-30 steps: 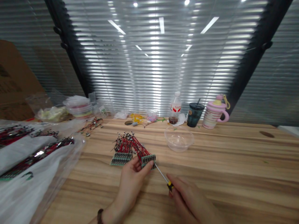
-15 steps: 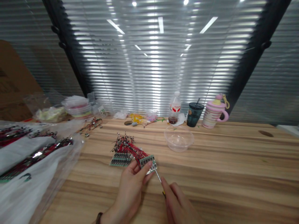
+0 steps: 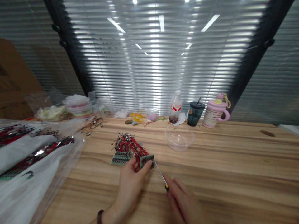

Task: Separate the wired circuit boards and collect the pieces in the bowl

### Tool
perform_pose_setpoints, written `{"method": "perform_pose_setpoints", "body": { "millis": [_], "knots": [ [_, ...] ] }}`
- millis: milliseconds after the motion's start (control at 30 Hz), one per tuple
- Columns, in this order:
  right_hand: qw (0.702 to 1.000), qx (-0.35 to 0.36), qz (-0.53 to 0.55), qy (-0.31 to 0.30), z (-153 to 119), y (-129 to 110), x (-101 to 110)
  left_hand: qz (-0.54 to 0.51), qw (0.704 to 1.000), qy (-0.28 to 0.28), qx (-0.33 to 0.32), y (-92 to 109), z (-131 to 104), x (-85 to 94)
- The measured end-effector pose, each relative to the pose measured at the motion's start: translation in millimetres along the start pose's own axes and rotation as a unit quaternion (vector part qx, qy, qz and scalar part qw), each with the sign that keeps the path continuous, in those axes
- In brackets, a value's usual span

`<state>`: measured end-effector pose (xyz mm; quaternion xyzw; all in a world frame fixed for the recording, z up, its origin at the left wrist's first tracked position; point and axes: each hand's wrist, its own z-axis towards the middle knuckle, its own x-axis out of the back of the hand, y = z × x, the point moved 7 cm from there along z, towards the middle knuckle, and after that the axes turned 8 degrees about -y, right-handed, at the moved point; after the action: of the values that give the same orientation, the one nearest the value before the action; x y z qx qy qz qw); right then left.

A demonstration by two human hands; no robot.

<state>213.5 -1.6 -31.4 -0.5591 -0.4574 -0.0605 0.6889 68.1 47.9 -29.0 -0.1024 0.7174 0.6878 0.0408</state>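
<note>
My left hand (image 3: 132, 183) pinches a green circuit board (image 3: 146, 160) with dark components, thumb on its face. Red wires (image 3: 137, 147) with small black ends run from it up and left. A second green board panel (image 3: 120, 158) lies on the table just left of my fingers. In my right hand (image 3: 181, 197) is a thin screwdriver (image 3: 161, 171) with a yellow and black handle, mostly hidden by the fingers. Its metal tip is at the right edge of the held board; whether it touches is too small to tell.
A clear round bowl (image 3: 179, 140) sits beyond my right hand. Behind it stand a bottle (image 3: 175, 107), a dark cup (image 3: 195, 114) and a pink mug (image 3: 213, 114). Plastic bags of wired boards (image 3: 30, 158) cover the left. Stacked lids (image 3: 78, 107) are at the back left.
The screwdriver tip has moved from the board's face to its right edge, and my right hand has shifted slightly right. The held board appears tilted differently.
</note>
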Motion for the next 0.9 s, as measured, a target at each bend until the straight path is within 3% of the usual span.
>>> {"method": "perform_pose_setpoints", "body": {
  "millis": [167,367,600,733,900],
  "knots": [
    [0.999,-0.036,0.000,-0.007,0.9,-7.7,5.5,0.076,0.997,-0.008,-0.022,5.8,3.7,1.9],
    [1.000,-0.025,-0.008,0.009,0.8,-9.5,4.1,0.103,0.994,0.012,-0.039,3.7,5.9,4.7],
    [1.000,0.000,0.014,0.005,-0.9,-11.7,7.6,0.104,0.994,-0.003,-0.033,6.1,7.0,2.8],
    [0.998,0.025,0.041,0.035,-1.3,-15.2,16.7,0.085,0.996,0.000,-0.027,6.7,6.3,3.2],
    [0.997,0.036,0.043,0.053,-1.7,-13.1,19.6,0.034,0.999,0.001,0.017,-2.3,5.7,3.3]
  ]
}}
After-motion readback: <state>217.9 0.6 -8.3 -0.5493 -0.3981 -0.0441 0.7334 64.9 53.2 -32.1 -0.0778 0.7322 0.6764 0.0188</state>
